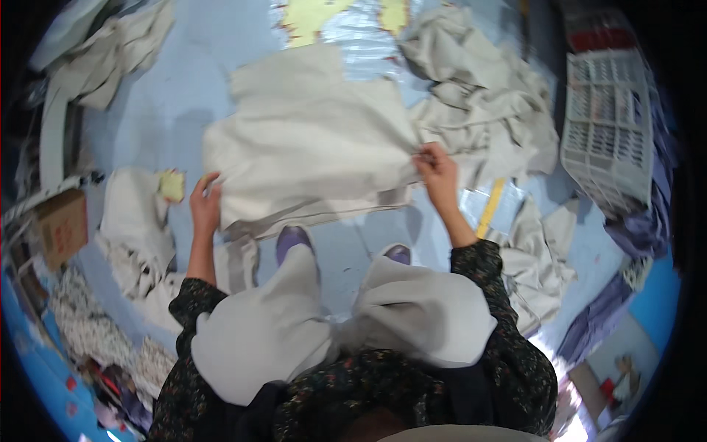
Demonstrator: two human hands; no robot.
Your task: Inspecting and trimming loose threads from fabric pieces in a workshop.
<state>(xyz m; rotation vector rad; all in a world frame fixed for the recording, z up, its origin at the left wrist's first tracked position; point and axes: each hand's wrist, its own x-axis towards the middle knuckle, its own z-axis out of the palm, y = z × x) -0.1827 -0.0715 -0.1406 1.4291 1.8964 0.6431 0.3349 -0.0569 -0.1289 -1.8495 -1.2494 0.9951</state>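
A cream fabric piece [309,140], cut with a stepped outline at its far edge, lies spread on the floor in front of my feet. Its near edge shows more than one layer. My right hand [438,173] pinches the fabric at its right side, drawing creases toward the fingers. At the left side, my left hand [206,202] has its thumb and fingers closed at the fabric's edge; the grip itself is partly hidden. Another strip of cream cloth [239,261] lies below the near edge, beside my left shoe [293,241].
Heaped cream cloth [486,103] lies at the right, more cloth [136,221] at the left. A white plastic basket [607,125] stands far right, a cardboard box [61,228] far left. Yellow pieces [313,18] lie at the back; a yellow strip [491,208] is near my right forearm.
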